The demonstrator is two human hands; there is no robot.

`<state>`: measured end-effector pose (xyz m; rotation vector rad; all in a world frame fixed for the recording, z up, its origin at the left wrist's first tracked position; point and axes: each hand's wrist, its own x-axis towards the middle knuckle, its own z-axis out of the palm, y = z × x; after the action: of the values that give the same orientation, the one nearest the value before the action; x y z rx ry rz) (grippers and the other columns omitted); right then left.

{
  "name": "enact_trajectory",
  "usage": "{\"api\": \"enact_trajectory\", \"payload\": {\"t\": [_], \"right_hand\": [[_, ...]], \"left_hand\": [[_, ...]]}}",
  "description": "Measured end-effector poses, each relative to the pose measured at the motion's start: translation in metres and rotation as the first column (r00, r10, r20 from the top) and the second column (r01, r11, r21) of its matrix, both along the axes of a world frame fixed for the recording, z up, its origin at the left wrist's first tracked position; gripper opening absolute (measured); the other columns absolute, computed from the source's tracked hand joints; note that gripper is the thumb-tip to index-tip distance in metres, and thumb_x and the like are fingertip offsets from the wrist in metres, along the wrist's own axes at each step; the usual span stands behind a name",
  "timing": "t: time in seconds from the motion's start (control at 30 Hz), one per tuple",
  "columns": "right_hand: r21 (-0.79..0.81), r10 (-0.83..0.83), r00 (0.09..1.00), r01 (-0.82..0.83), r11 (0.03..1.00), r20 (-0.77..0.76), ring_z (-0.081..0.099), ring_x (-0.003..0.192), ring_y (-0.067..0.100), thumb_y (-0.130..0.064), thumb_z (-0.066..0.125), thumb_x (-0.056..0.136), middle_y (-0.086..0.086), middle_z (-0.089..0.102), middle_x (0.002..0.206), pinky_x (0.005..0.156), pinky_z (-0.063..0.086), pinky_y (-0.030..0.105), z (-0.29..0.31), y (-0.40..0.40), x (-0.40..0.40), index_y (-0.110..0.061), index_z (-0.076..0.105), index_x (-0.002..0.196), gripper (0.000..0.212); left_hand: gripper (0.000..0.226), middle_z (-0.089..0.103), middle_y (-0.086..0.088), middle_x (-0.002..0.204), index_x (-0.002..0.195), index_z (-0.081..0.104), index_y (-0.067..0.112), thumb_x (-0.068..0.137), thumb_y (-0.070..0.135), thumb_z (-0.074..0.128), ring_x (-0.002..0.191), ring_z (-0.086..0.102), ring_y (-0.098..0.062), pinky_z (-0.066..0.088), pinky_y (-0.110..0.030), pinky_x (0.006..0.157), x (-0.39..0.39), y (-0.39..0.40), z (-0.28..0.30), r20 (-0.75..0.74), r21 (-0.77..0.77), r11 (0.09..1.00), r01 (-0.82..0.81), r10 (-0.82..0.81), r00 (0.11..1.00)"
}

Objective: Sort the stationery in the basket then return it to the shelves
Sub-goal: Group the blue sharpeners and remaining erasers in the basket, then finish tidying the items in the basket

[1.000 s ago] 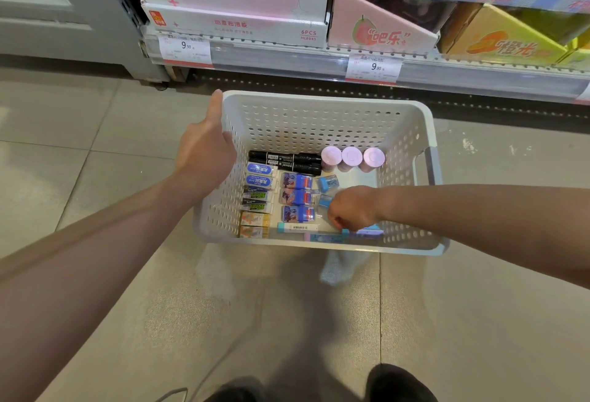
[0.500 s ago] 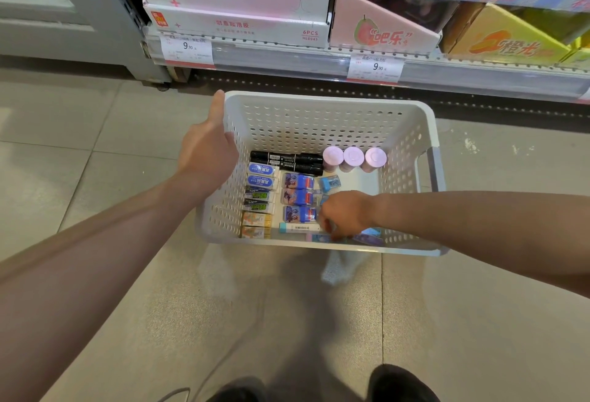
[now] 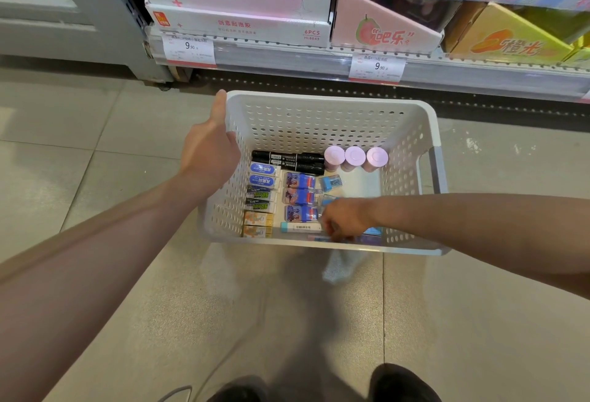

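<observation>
Your shelf unit (image 3: 319, 60) runs across the top of the view, with boxed goods above 2 price tags reading 9.90. Below it, on the tiled floor (image 3: 95, 178), sits the white perforated basket (image 3: 319, 120), just in front of the shelf base.

Your left hand (image 3: 209, 152) grips the basket's left rim, thumb along the top edge toward the far corner and fingers curled over the wall. Your right hand (image 3: 343, 219) reaches in from the right, down at the near edge of the basket floor, fingers bent onto small flat items there; whether they are pinching one or only touching it, you cannot tell.

Inside, the stationery lies in rows. 2 black markers (image 3: 287, 162) lie side by side along the far side, with 3 pink round-capped tubes (image 3: 355, 156) standing just to their right. A column of small eraser packs (image 3: 261, 197) runs down the left wall, blue on top, then green, then yellow. Beside it are 3 purple-and-blue packs (image 3: 300, 197). A small blue sharpener (image 3: 332, 183) sits right of those, and a white barcoded eraser (image 3: 300, 227) lies near the front wall, touching your right fingers.
</observation>
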<state>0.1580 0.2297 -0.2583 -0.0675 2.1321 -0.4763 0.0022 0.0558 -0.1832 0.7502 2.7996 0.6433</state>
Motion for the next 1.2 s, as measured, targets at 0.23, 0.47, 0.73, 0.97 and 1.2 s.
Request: {"api": "enact_trajectory", "payload": {"t": [0.23, 0.47, 0.73, 0.97, 1.2], "right_hand": [[-0.053, -0.025, 1.000, 0.025, 0.998, 0.001, 0.052, 0.076, 0.011, -0.014, 0.060, 0.088, 0.008, 0.063, 0.089, 0.070, 0.042, 0.020, 0.014, 0.006, -0.011, -0.002, 0.066, 0.097, 0.016], [0.087, -0.005, 1.000, 0.006, 0.996, -0.013, 0.055, 0.058, 0.007, -0.010, 0.062, 0.086, -0.003, 0.061, 0.066, 0.053, 0.040, 0.013, 0.042, 0.040, -0.036, -0.014, 0.054, 0.077, 0.013], [0.314, 0.074, 0.996, -0.088, 0.945, 0.056, 0.053, 0.060, 0.008, -0.011, 0.060, 0.089, -0.002, 0.058, 0.069, 0.055, 0.038, 0.016, 0.039, 0.056, -0.040, -0.013, 0.054, 0.091, 0.006], [0.477, 0.187, 0.979, -0.205, 0.855, 0.085, 0.057, 0.101, 0.021, -0.018, 0.058, 0.091, 0.007, 0.061, 0.108, 0.086, 0.046, 0.029, 0.029, 0.050, -0.032, -0.006, 0.061, 0.118, 0.029], [0.534, 0.341, 0.934, -0.345, 0.772, 0.110, 0.056, 0.101, 0.025, -0.014, 0.055, 0.092, 0.008, 0.058, 0.104, 0.093, 0.045, 0.031, 0.022, 0.044, -0.025, -0.002, 0.054, 0.124, 0.034]], "left_hand": [[0.065, 0.063, -0.018, 0.093, 0.152, 0.012, 0.019, 0.097, 0.010, 0.045, 0.072, 0.060, -0.029, 0.051, -0.037, 0.059, 0.002, 0.001, 0.002, -0.005, -0.004, 1.000, -0.013, 0.013, 1.000], [0.064, 0.063, -0.018, 0.109, 0.152, 0.011, 0.021, 0.098, 0.012, 0.045, 0.076, 0.055, -0.023, 0.049, -0.034, 0.062, 0.003, 0.002, 0.002, -0.007, -0.012, 1.000, -0.019, 0.019, 1.000], [0.064, 0.062, -0.020, 0.106, 0.152, 0.011, 0.023, 0.098, 0.013, 0.044, 0.082, 0.061, -0.033, 0.055, -0.042, 0.070, 0.000, 0.002, 0.000, 0.011, -0.018, 0.999, -0.035, 0.035, 0.999], [0.064, 0.063, -0.022, 0.105, 0.151, 0.012, 0.021, 0.097, 0.012, 0.044, 0.083, 0.062, -0.036, 0.055, -0.043, 0.069, 0.001, 0.002, 0.002, 0.010, -0.012, 1.000, -0.021, 0.021, 1.000], [0.064, 0.063, -0.021, 0.104, 0.151, 0.012, 0.019, 0.097, 0.010, 0.045, 0.078, 0.058, -0.031, 0.051, -0.038, 0.064, 0.002, 0.002, 0.004, 0.009, -0.006, 1.000, -0.007, 0.007, 1.000]]}}
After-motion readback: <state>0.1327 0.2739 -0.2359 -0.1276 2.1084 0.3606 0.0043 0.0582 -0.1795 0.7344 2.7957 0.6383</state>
